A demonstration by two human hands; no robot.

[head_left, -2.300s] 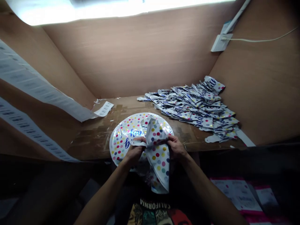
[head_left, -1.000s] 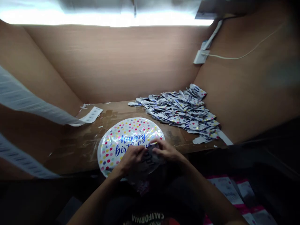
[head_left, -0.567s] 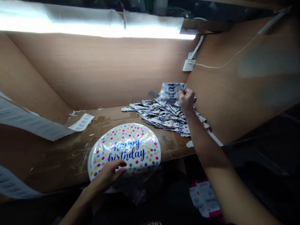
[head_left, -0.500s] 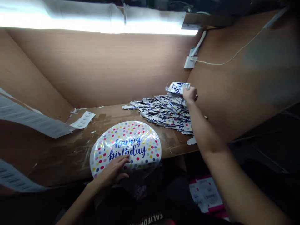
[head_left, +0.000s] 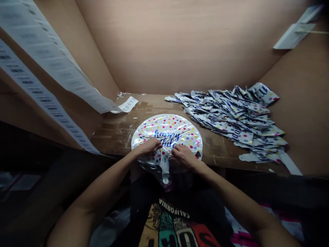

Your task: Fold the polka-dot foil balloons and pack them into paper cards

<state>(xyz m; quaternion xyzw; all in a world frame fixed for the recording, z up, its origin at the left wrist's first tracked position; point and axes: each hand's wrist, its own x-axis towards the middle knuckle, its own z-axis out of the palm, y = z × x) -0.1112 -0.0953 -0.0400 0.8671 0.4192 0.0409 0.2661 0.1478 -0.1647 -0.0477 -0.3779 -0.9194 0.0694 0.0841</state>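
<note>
I find the dotted round foil sheet (head_left: 168, 127) lying at the near edge of the cardboard surface (head_left: 113, 132), a white tab (head_left: 165, 168) extending below the left hand (head_left: 150, 146) and right hand (head_left: 185, 157). Fingers curl inward; whether they grip film, I cannot tell. I judge this two-handed handling near the tab; the next move calls for light, even pressure.

round foil piece (head_left: 167, 122): white, scattered with red, yellow, pink and blue dots, script glossy blue; heaped foil pieces (head_left: 231, 118) alike, white with blue lettering and mixed-colour dots. surface (head_left: 115, 137) brown, back wall (head_left: 185, 51) pinkish tan, label strips (head_left: 43, 101) white with repeated dark barcodes. shirt (head_left: 166, 223) black, pale lettering above patterned blocks of mustard, teal, red-orange.
</note>
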